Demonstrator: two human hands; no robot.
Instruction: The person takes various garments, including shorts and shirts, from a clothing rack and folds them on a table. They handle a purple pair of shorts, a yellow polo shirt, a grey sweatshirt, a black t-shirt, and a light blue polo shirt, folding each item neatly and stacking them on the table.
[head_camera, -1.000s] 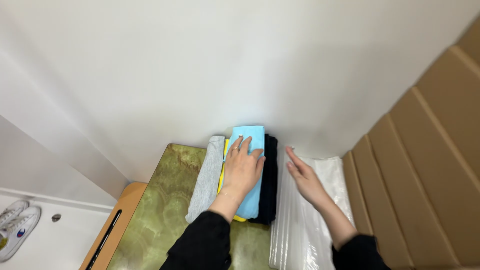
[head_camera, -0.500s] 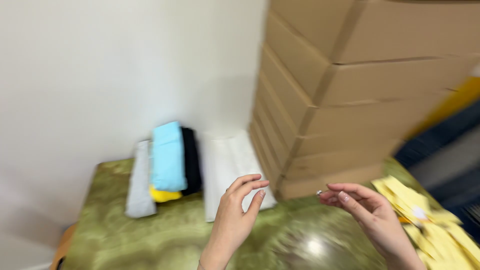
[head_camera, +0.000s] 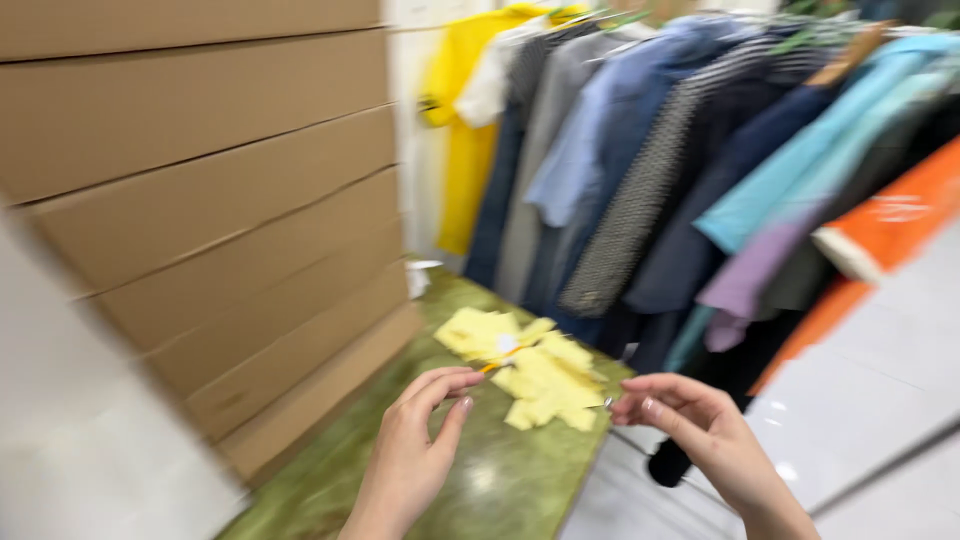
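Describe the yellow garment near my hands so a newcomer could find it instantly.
Start at the green marble-patterned table beside the stacked cardboard boxes. The yellow garment lies crumpled flat near its far edge. Unlike the clothes on the rack behind, it is not hanging.

Stacked cardboard boxes (head_camera: 200, 230) leftward, hanging clothes (head_camera: 680, 170) ahead.

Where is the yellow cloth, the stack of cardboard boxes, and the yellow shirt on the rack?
yellow cloth (head_camera: 530, 375), head view, middle of the crumpled fabric.
cardboard boxes (head_camera: 220, 220), head view, side face of the stack.
yellow shirt (head_camera: 465, 140), head view, its front below the sleeve.
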